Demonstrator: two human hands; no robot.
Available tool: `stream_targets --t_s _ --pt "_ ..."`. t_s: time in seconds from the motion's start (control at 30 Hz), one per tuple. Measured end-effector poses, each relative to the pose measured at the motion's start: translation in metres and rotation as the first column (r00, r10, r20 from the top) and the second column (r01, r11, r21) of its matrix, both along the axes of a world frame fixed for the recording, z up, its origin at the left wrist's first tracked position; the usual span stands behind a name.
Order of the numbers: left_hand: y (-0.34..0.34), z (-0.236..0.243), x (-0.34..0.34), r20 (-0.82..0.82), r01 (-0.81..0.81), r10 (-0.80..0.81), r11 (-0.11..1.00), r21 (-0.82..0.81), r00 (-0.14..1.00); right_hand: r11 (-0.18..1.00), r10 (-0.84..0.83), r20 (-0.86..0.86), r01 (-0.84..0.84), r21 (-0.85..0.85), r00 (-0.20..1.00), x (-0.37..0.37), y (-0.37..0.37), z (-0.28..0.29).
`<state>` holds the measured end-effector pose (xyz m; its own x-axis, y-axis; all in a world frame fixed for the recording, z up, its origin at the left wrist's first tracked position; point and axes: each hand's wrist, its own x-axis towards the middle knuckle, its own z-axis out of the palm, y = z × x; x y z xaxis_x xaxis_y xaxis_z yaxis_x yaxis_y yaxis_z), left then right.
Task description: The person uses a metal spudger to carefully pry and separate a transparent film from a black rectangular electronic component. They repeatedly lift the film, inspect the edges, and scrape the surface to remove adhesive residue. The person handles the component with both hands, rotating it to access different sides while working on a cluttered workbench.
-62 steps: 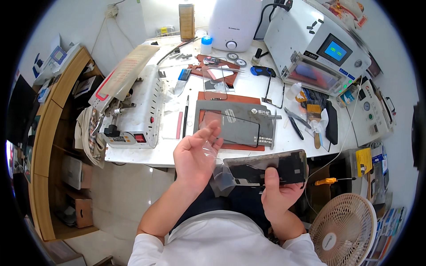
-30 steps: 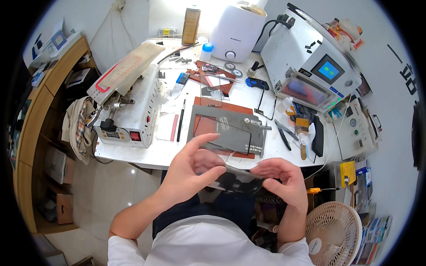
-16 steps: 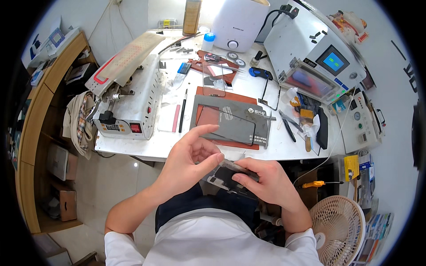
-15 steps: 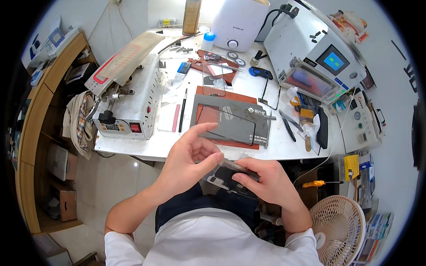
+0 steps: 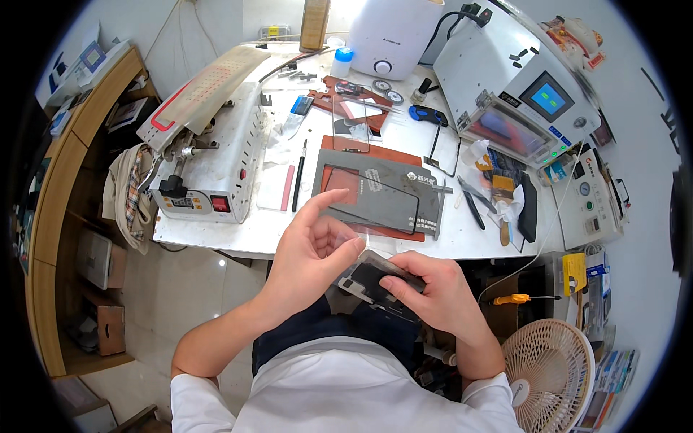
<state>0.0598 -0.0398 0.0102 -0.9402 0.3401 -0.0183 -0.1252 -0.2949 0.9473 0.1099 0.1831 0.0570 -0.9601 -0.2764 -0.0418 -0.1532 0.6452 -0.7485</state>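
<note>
Right hand (image 5: pixel 431 287) pinching dark phone panel (image 5: pixel 370 277), left hand (image 5: pixel 305 261) with forefinger raised, thumb beside clear film (image 5: pixel 363 232), its grip unclear

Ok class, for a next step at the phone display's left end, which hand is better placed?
Probably the left hand: its fingers are close to that end of the phone display. The right hand grips the other end.
</note>
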Motion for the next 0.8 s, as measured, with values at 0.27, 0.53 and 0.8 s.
stream_targets --t_s 0.27,0.53,0.8 --pt "0.0039 -0.0009 0.0010 -0.038 -0.026 0.025 0.999 -0.019 0.999 0.999 -0.031 -0.015 0.031 -0.007 0.999 0.0009 0.0001 -0.0007" --pt "0.0040 -0.0018 0.0006 -0.041 -0.034 0.032 0.999 -0.038 0.999 0.999 -0.053 -0.001 0.053 0.005 0.999 0.0009 -0.0010 -0.0011" --pt "0.0041 -0.0045 -0.0001 -0.018 -0.036 0.036 0.999 0.001 0.999 0.999 -0.043 -0.014 0.043 -0.003 0.999 0.0011 -0.0022 -0.0014"
